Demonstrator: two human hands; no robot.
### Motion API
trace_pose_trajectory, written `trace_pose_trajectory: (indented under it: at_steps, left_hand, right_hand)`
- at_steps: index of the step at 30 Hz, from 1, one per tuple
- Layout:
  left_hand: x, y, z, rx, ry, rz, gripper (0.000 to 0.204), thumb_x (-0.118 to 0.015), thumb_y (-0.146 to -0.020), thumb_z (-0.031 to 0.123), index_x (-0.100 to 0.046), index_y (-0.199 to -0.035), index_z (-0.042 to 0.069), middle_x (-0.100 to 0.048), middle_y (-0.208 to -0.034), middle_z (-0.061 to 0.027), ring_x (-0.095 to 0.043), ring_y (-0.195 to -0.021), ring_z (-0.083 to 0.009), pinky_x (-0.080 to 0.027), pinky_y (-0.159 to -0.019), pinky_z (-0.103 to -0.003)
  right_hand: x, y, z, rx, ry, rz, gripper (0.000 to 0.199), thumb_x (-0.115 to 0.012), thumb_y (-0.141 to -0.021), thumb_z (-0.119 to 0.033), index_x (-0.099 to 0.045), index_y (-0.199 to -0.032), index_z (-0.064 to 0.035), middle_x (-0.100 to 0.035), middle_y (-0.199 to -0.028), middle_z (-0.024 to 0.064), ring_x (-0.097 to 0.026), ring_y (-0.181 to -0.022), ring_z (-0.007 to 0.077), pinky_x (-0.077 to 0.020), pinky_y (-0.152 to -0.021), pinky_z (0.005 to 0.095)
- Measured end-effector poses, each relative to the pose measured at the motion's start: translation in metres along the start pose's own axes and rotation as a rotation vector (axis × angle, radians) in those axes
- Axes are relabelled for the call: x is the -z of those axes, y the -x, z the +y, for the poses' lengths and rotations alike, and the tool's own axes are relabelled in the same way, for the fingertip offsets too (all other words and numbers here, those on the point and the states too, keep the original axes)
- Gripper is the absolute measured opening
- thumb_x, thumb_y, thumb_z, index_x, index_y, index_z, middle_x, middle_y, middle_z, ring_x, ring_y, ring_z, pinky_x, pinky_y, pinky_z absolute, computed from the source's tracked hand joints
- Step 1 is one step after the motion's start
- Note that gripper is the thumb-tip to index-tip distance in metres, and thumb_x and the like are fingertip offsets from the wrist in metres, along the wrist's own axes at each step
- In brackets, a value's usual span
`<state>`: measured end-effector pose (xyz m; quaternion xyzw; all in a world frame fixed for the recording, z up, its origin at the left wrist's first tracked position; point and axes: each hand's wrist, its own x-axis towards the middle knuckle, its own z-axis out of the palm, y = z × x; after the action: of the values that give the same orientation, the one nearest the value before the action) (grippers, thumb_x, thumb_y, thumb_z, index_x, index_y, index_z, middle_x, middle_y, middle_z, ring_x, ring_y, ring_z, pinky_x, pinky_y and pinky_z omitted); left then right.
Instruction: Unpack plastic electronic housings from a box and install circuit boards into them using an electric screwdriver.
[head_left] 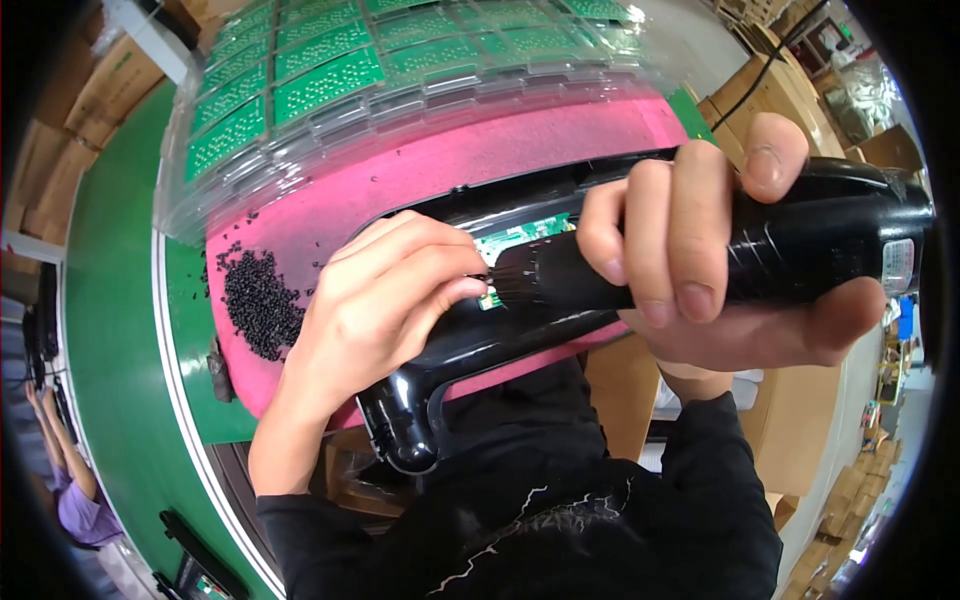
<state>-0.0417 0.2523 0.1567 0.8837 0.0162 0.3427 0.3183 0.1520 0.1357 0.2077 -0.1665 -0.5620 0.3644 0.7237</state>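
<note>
My right hand [690, 235] is wrapped round a black electric screwdriver [800, 262], held nearly level with its nose pointing left. At its tip, the thumb and forefinger of my left hand [370, 300] pinch a tiny dark piece that looks like a small black screw [481, 277]. Both hands are over a long, glossy black plastic housing [500, 345]. A green circuit board [520, 236] shows inside the housing, partly hidden by the screwdriver and my fingers. Left of my left hand lies a heap of small black screws [258, 305].
The housing lies across a pink mat [430, 160] on a green table [120, 300]. Clear plastic trays [300, 150] of green circuit boards stand behind it. Another black housing [195, 560] lies at lower left. A person in purple [85, 505] is farther left. Cardboard boxes [800, 420] stand at right.
</note>
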Motion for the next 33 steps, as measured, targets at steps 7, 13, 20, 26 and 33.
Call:
trace_pose_trajectory:
  at_steps: [7, 13, 20, 26, 33]
  left_hand:
    - [0.004, 0.004, -0.002, 0.140, -0.061, 0.152, 0.010, -0.068, -0.082, -0.006, -0.061, -0.088, -0.003, -0.064, -0.083, -0.0131, -0.064, -0.073, -0.0242, -0.051, -0.065, -0.030]
    - [-0.005, 0.007, 0.004, 0.241, 0.005, -0.048, 0.006, -0.065, -0.085, -0.002, -0.060, -0.087, -0.003, -0.058, -0.078, -0.0135, -0.058, -0.071, -0.0286, -0.048, -0.065, -0.035]
    - [-0.014, 0.009, -0.002, 0.213, 0.022, -0.175, 0.014, -0.072, -0.077, 0.001, -0.060, -0.083, -0.004, -0.059, -0.077, -0.0118, -0.060, -0.073, -0.0274, -0.048, -0.065, -0.036]
    - [-0.017, 0.010, -0.008, 0.134, 0.031, -0.274, 0.012, -0.071, -0.078, 0.003, -0.064, -0.085, -0.002, -0.069, -0.095, -0.0109, -0.060, -0.074, -0.0267, -0.050, -0.067, -0.037]
    - [-0.014, 0.007, -0.001, 0.333, 0.026, -0.418, 0.012, -0.068, -0.081, 0.005, -0.058, -0.081, -0.003, -0.071, -0.105, -0.0098, -0.068, -0.080, -0.0302, -0.055, -0.069, -0.037]
  right_hand:
    - [0.021, 0.006, -0.008, -0.042, 0.234, -0.049, 0.065, -0.050, -0.088, -0.068, -0.049, -0.117, -0.0097, -0.053, -0.067, -0.0007, -0.048, -0.054, 0.0102, -0.0367, -0.055, 0.0284]
    - [0.029, 0.012, 0.000, -0.156, 0.500, 0.220, 0.047, -0.047, -0.095, -0.051, -0.048, -0.105, -0.0059, -0.049, -0.059, 0.0027, -0.043, -0.048, 0.0122, -0.0351, -0.052, 0.0293]
    - [0.036, 0.014, 0.009, -0.210, 0.554, 0.283, 0.043, -0.048, -0.095, -0.048, -0.047, -0.102, -0.0064, -0.050, -0.059, 0.0042, -0.042, -0.047, 0.0122, -0.0373, -0.051, 0.0293]
    - [0.038, 0.011, 0.012, -0.242, 0.549, 0.265, 0.042, -0.048, -0.095, -0.048, -0.047, -0.101, -0.0061, -0.049, -0.059, 0.0037, -0.041, -0.046, 0.0113, -0.0365, -0.050, 0.0279]
    - [0.045, 0.013, 0.022, -0.200, 0.425, 0.120, 0.043, -0.048, -0.095, -0.047, -0.048, -0.104, -0.0049, -0.047, -0.058, 0.0026, -0.040, -0.045, 0.0104, -0.0342, -0.048, 0.0251]
